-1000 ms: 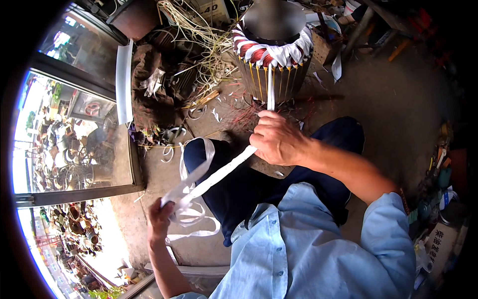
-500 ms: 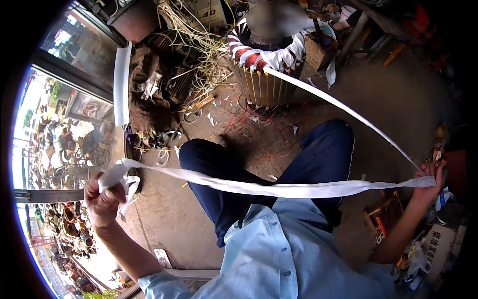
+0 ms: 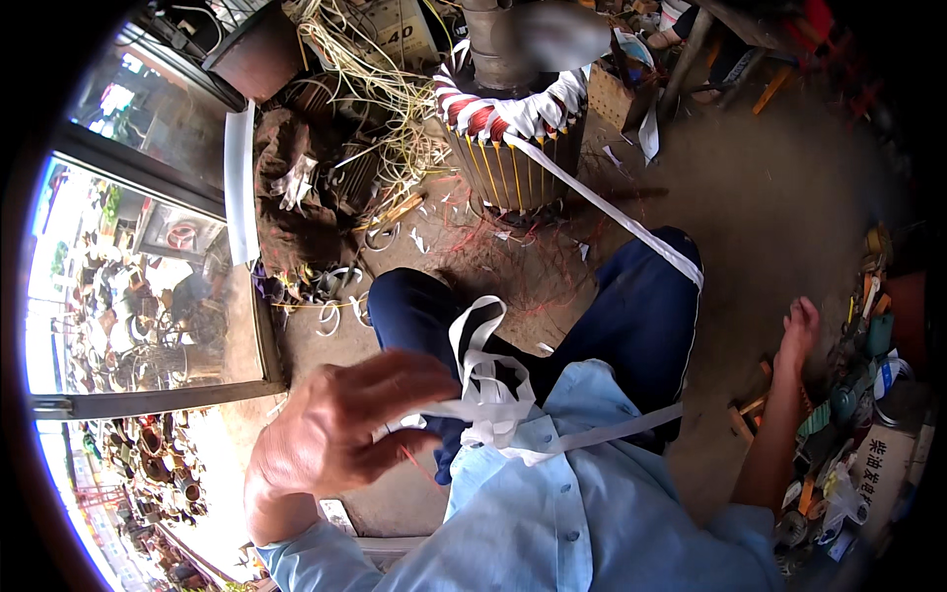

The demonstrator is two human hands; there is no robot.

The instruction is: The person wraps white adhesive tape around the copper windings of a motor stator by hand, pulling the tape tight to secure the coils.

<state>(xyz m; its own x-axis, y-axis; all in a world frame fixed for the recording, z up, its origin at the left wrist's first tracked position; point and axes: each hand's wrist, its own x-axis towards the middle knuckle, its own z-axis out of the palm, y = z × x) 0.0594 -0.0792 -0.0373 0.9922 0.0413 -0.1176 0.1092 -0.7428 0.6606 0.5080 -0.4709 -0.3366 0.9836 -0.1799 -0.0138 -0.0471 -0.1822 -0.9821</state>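
A cylindrical motor stator [image 3: 513,163] stands on the floor ahead, its red windings [image 3: 480,121] partly wrapped in white cloth tape. From the stator's top edge, a strip of the tape [image 3: 612,212] runs over my right knee and passes out of sight beside the thigh. More of it crosses my shirt to a loose, looped bundle [image 3: 490,403] on my lap. My left hand [image 3: 340,419] is beside this bundle, blurred, fingers and thumb apart around a tape end that it does not appear to grip. Away to the right, my right hand [image 3: 800,331] is raised, empty, its fingers loosely stretched.
Tangled pale cords [image 3: 380,84] and a dark cloth heap [image 3: 283,187] lie at the far left, near a glass door frame [image 3: 158,400]. Tools, a cardboard box [image 3: 873,474] and clutter line the right. Red wire scraps [image 3: 513,261] litter the floor.
The tape stretched between my hands has gone slack and gathered into a bundle on my lap. My left hand has come inward; my right hand has let go of the tape.
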